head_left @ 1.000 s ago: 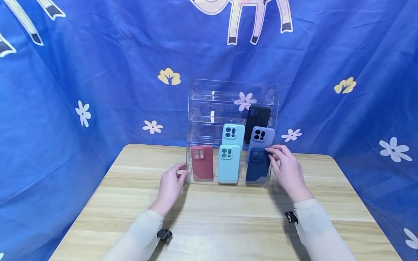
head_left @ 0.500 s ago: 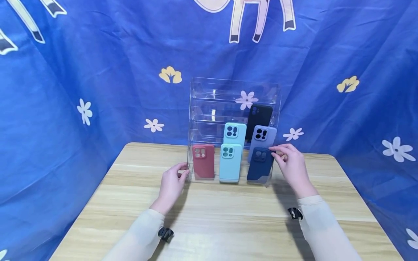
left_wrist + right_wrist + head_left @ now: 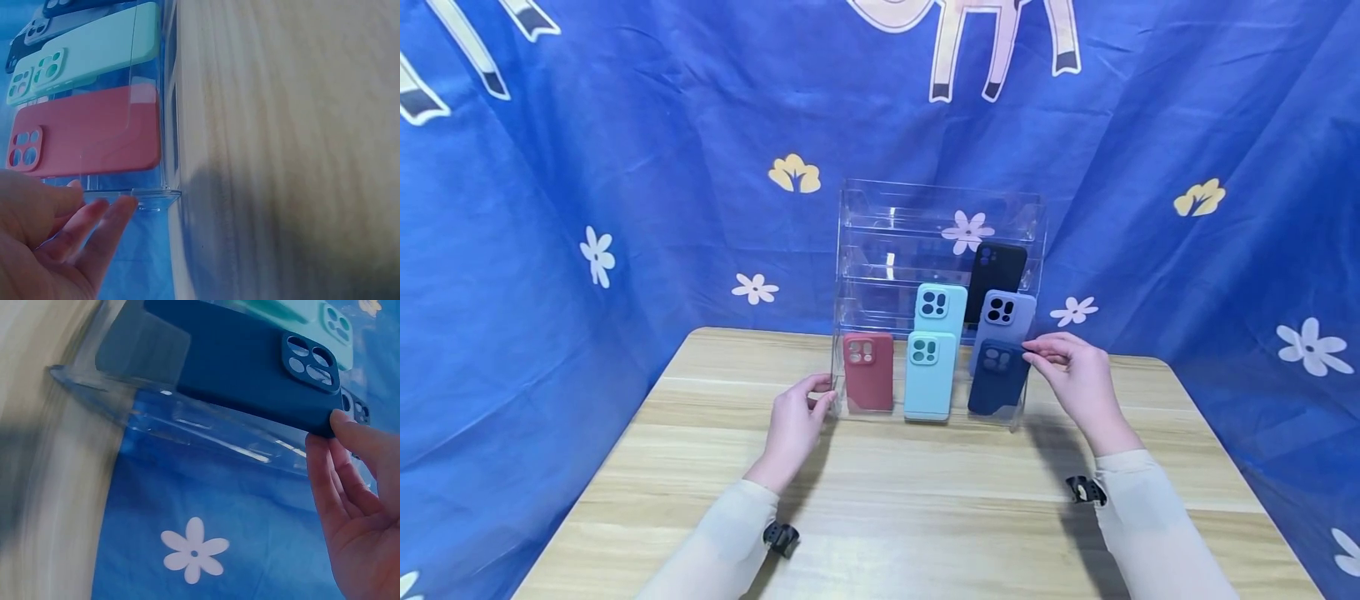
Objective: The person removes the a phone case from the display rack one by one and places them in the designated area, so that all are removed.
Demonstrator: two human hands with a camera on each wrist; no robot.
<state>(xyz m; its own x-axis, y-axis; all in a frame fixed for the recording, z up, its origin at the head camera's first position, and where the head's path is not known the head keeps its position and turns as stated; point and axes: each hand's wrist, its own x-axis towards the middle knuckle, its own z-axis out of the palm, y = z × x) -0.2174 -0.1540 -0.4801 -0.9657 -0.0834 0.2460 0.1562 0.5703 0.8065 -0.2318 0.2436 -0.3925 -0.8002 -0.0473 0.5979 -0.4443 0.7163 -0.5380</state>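
Observation:
A clear acrylic display rack (image 3: 880, 320) stands on the table, with phone cases in its tiers. My left hand (image 3: 795, 425) grips the rack's left side edge, thumb and fingers on either side of the panel in the left wrist view. With thumb and fingers, my right hand (image 3: 1075, 385) pinches the upper right corner of a navy phone case (image 3: 231, 365). That case leans in the bottom tier at the right, its lower end behind the clear lip. Left of it in the same tier are a mint phone case (image 3: 929, 387) and a red phone case (image 3: 869, 383).
Behind the front row stand a light blue phone case (image 3: 951, 310), a lavender phone case (image 3: 1018, 310) and, higher up, a black phone case (image 3: 996, 275). The wooden table (image 3: 887, 508) spreads in front. A blue patterned curtain (image 3: 700, 192) hangs behind and at both sides.
My right hand has shifted slightly right along the navy case's top corner, and that case leans a little more to the right. The left hand stays on the rack.

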